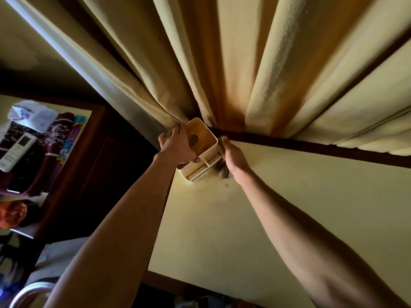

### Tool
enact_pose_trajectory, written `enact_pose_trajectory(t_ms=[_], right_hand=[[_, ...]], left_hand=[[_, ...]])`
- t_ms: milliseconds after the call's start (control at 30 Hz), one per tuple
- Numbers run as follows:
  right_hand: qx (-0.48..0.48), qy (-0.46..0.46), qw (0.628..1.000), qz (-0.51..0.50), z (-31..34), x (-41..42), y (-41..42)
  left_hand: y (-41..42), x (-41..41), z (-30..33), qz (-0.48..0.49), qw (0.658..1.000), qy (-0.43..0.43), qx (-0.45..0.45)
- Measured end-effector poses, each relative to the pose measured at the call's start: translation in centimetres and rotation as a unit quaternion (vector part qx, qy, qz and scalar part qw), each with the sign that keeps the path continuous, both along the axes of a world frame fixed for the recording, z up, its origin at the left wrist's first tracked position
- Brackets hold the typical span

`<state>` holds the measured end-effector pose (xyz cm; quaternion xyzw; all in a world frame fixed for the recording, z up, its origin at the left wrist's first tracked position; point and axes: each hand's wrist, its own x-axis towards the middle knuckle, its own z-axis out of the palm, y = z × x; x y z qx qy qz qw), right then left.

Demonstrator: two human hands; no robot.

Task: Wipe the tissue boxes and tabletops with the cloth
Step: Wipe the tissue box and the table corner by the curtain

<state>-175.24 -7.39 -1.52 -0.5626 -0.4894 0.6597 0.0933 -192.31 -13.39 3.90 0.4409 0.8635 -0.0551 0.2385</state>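
A white tissue box (205,150) with a wooden lid and small front compartments stands at the far left corner of the pale yellow tabletop (278,207), against the curtain. My left hand (178,147) grips the box over its lid and left side, thumb on the front compartment edge. My right hand (233,158) presses a dark brownish cloth (222,170) against the box's right side; most of the cloth is hidden under the palm.
Cream curtains (255,63) hang down to the table's far edge, which has a dark wooden border (311,147). To the left stand dark wooden furniture (100,163) and a surface with clothes and a remote control (20,147).
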Motion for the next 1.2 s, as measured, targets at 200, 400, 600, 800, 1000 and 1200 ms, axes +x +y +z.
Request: enact_pose_trajectory(t_ms=[200,400,600,800,1000,1200], right_hand=[[0.020,0.067,0.988,0.140,1.6,-8.0,5.6],[0.037,-0.018,0.946,0.322,2.7,-14.4,8.8],[-0.059,0.005,0.981,0.183,-1.5,-11.0,11.0],[-0.031,0.086,0.993,0.076,-1.1,-2.9,5.2],[0.031,0.044,0.995,-0.080,-1.1,1.7,-3.4],[-0.074,0.084,0.950,-0.293,-0.1,-0.6,-8.4]], left_hand=[[-0.4,-0.3,-1.0,0.005,0.999,0.010,0.035],[-0.3,-0.1,-1.7,0.003,0.999,0.026,0.034],[-0.6,0.0,-2.0,-0.003,0.999,0.034,0.040],[-0.7,0.0,-1.4,-0.002,0.999,0.029,0.042],[-0.7,0.1,-0.8,-0.009,0.999,0.031,0.033],[-0.9,0.3,-0.3,-0.039,0.998,0.033,0.026]])
